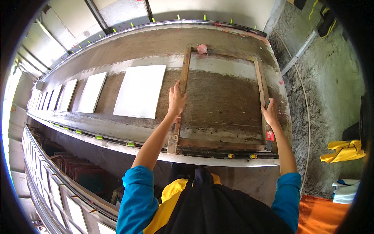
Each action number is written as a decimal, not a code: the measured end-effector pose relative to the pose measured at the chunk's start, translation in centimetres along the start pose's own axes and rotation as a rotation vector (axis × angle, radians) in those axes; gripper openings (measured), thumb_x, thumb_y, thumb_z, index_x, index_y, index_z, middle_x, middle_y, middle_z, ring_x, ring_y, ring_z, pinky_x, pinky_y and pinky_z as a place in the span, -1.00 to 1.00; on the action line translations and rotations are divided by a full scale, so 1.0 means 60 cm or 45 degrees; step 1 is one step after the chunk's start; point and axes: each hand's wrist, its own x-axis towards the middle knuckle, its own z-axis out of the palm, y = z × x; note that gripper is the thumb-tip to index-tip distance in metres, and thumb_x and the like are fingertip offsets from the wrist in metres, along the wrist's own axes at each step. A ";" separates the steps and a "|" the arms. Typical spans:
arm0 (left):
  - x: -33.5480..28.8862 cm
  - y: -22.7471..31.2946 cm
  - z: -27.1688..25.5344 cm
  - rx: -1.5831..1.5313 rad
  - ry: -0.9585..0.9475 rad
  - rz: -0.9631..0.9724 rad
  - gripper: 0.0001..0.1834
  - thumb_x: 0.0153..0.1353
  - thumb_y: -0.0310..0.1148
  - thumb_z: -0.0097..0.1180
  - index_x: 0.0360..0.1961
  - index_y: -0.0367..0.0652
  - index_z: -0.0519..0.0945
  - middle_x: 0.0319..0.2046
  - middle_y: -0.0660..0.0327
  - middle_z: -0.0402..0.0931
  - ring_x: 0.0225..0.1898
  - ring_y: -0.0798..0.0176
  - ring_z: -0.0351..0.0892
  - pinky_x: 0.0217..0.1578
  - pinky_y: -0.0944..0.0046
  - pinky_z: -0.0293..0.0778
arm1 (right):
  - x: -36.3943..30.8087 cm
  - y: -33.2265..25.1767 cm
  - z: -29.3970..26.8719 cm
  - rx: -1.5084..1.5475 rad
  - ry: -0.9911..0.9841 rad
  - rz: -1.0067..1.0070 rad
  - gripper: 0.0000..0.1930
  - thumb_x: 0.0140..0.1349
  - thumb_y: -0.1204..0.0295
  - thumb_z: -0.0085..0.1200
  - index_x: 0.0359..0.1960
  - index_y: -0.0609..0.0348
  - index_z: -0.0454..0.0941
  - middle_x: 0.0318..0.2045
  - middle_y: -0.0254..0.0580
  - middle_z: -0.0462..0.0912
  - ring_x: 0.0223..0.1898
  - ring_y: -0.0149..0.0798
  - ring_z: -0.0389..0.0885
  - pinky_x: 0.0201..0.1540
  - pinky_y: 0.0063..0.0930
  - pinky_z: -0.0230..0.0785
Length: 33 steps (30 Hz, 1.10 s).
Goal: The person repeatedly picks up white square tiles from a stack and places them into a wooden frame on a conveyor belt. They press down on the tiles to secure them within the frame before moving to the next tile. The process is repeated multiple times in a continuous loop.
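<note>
A large rectangular wooden frame (pixel 262 82) lies on the long, stained table. Through its middle the brown tabletop shows, and I cannot tell whether a sheer mesh is stretched across it. My left hand (pixel 177 99) is closed on the left bar, with a finger stretched along the wood. On the opposite side, my right hand (pixel 270 113) grips the right bar, its thumb toward the inside. A pinkish-red scrap (pixel 201 49) sits at the far left corner of the frame, and a red tag (pixel 269 135) is on the near right corner.
White sheets (pixel 141 91) lie in a row leftward along the table (pixel 230 35). Green clips line its rails (pixel 130 144). A second table with white panels (pixel 76 212) stands at lower left. Yellow cloth (pixel 343 151) and an orange surface (pixel 323 214) are at right, by a rough wall.
</note>
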 end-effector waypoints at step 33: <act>-0.600 -0.472 -0.600 -0.657 2.204 -0.672 -0.78 0.18 -0.52 -0.21 -0.18 -0.22 0.43 -0.35 0.27 0.45 -0.29 0.44 0.40 -0.19 0.43 0.30 | -0.479 -0.958 0.750 -0.578 -1.982 -1.579 -0.66 0.01 0.26 -0.04 -0.19 0.15 0.48 -0.21 -0.02 0.53 -0.11 -0.09 0.48 -0.06 -0.34 0.31</act>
